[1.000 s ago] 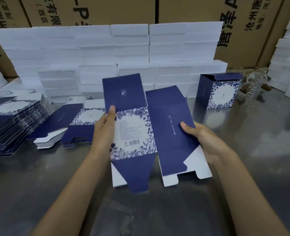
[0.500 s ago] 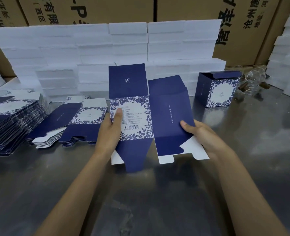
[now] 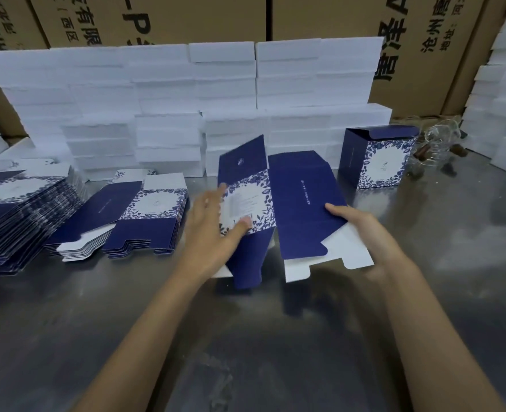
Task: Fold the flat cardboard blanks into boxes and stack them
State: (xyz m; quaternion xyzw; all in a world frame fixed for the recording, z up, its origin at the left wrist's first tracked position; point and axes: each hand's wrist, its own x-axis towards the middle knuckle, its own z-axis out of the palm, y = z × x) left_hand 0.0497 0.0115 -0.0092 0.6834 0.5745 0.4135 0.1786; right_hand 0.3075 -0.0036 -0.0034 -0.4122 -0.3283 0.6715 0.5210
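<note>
Mid-counter: right hand (image 3: pixel 361 233) pinches the blank (image 3: pixel 302 209) — left hand (image 3: pixel 213 230), fingers spread, thumb pressing its patterned panel.

Two bare forearms reach in from the lower edge, with no sleeve, glove, watch or ring showing on either. The left hand (image 3: pixel 213 233) is motion-blurred at its fingertips; the right hand (image 3: pixel 361 230) shows sharply.

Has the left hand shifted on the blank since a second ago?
Yes. The left hand has opened and slid right across the blank's floral panel, away from the flat stack; the right hand keeps its grip.
</note>
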